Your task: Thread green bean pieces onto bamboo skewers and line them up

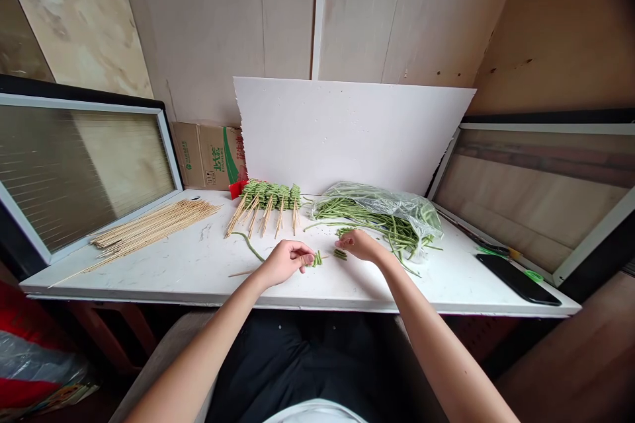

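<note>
My left hand (290, 263) is closed around a bamboo skewer (240, 273), whose shaft sticks out to the left. Cut green bean pieces (317, 258) sit on it at the fingertips, and a bit of the tip shows to their right. My right hand (361, 244) is just to the right, fingers bent together in a pinch; whatever is between them is hidden. Under its fingertips lies a small row of cut bean pieces (340, 254). More cut pieces (343, 231) lie behind that hand, partly covered by it.
Finished bean skewers (272, 198) are stacked at the back. Bare skewers (153, 228) lie left. A plastic bag (397, 201) of long green beans (357, 210) stands back right. One bean (249, 246) lies near my left hand. A black phone (518, 277) and scissors (476, 236) are far right.
</note>
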Motion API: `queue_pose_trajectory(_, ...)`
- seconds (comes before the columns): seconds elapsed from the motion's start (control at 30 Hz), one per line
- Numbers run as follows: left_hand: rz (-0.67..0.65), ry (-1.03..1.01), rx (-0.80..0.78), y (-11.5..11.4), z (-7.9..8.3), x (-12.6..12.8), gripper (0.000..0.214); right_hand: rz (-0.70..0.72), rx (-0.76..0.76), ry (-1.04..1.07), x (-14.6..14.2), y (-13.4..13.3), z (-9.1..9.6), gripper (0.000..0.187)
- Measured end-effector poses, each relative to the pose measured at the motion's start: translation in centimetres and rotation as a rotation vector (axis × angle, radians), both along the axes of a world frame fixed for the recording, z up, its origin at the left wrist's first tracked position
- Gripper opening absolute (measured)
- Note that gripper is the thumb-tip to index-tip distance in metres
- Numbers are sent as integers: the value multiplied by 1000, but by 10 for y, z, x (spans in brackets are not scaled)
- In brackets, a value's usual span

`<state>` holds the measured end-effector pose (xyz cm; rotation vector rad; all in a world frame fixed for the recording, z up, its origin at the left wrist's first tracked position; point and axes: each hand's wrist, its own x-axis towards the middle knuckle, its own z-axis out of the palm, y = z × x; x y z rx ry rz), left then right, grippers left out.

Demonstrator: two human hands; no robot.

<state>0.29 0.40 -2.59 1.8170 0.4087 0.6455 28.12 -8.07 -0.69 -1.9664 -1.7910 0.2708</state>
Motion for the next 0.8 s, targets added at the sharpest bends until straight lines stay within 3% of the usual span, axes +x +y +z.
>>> queue_pose_trajectory(0.17, 70, -61, -40, 2, -6, 3, 49, 272, 22, 267, -39, -19, 42, 47)
queue_pose_trajectory(0.27, 70, -104, -68, 1, -6, 3, 63, 311, 115, 200, -65, -32, 59, 50)
queue_pose_trajectory(0.43, 33, -79, -60, -4, 0, 2, 56, 419, 196, 94, -85, -35, 57, 31)
queue_pose_trajectory(0.53, 22, -65, -37, -4, 4, 0, 49, 460, 237, 85, -84, -31, 54, 29)
queue_pose_trajectory(0.8, 138, -3, 68, 0, 11, -5, 26, 350, 267, 72, -73, -30, 56, 21)
